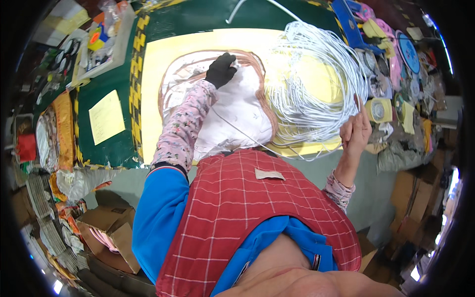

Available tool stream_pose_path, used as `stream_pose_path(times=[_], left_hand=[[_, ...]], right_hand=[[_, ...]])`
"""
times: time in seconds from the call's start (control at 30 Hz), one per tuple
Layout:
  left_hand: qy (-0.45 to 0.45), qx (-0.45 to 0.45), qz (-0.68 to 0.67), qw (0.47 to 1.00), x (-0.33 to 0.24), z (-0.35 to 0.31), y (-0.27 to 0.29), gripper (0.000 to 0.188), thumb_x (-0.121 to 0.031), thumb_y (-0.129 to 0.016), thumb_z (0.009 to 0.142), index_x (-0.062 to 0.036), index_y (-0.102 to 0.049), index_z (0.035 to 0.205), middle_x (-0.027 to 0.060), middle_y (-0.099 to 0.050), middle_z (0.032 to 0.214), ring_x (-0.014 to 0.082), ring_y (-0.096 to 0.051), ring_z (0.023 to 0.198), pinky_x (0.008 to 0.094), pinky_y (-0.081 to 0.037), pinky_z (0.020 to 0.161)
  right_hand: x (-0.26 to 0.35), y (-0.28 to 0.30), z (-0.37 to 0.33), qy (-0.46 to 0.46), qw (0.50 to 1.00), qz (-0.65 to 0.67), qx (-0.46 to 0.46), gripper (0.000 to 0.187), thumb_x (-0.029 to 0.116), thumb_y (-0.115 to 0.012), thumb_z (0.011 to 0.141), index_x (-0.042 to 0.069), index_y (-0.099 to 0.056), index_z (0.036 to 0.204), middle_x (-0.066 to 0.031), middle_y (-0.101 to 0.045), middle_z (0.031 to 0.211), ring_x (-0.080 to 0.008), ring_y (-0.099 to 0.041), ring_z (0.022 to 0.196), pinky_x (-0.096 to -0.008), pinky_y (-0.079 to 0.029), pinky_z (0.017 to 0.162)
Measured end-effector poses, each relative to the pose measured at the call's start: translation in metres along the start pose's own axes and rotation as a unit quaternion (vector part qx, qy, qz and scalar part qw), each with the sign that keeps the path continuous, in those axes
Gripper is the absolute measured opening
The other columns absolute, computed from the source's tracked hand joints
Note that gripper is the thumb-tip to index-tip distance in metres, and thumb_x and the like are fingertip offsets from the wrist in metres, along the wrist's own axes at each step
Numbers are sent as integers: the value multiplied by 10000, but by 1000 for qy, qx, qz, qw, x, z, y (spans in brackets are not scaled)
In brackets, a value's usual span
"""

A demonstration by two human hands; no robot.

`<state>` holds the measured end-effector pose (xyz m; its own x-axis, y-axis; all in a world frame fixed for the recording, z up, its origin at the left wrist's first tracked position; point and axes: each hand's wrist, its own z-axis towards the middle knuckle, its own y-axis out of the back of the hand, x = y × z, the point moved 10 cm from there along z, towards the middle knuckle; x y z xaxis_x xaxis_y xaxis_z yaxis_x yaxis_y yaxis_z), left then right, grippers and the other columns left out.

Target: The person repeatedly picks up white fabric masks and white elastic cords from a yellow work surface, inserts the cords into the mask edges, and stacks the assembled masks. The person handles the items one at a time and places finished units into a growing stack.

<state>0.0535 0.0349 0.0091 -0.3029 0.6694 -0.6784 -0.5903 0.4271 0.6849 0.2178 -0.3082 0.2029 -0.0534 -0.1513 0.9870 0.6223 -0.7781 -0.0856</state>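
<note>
My left hand [221, 72], in a black glove, rests on a white cloth pad with brown edging [242, 106]. Its fingers are curled closed near the pad's far edge, and what they hold, if anything, is hidden. A big loose coil of white wire [282, 101] lies to the right of the pad. One thin strand [240, 130] crosses the pad from beside my left sleeve and bends round below the coil toward my right hand [356, 131]. That bare hand is raised at the coil's near right edge, forefinger stretched, other fingers curled; their grip cannot be made out.
Yellow sheeting [151, 99] lies under pad and coil on a green table [168, 20] with striped tape. At left are a yellow paper [106, 116] and a plastic bin of small items [116, 57]. Clutter and a blue round fan-like item [407, 52] line the right. Cardboard boxes [111, 232] stand below.
</note>
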Motion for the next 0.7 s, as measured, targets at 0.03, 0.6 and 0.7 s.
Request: stream_pose_path(times=[0.03,0.6,0.7], left_hand=[[-44,-76,-63,994,-19,0,35,260,-165,-569,812,-51,-550,1045,159,-590,924,310,-590,863,367,-471,757],[-214,-332,105,912,-178,-77,276,111,34,-495,802,10,-555,892,150,-523,904,286,-527,833,327,-427,730],[-205,-340,13,918,-189,-88,282,104,19,-489,806,2,-552,887,132,-522,903,273,-522,828,318,-419,723]], right_hand=[[1,4,1,-7,1000,-1,9,430,110,-442,927,-105,-378,1293,74,-308,514,-11,-268,386,-178,-221,354],[34,5,14,84,966,160,184,488,216,-455,951,-119,-339,1287,28,-359,384,-37,-265,249,-184,-226,257],[42,-4,6,82,967,167,175,453,209,-450,952,-109,-394,1270,48,-353,415,-15,-263,281,-170,-210,285]])
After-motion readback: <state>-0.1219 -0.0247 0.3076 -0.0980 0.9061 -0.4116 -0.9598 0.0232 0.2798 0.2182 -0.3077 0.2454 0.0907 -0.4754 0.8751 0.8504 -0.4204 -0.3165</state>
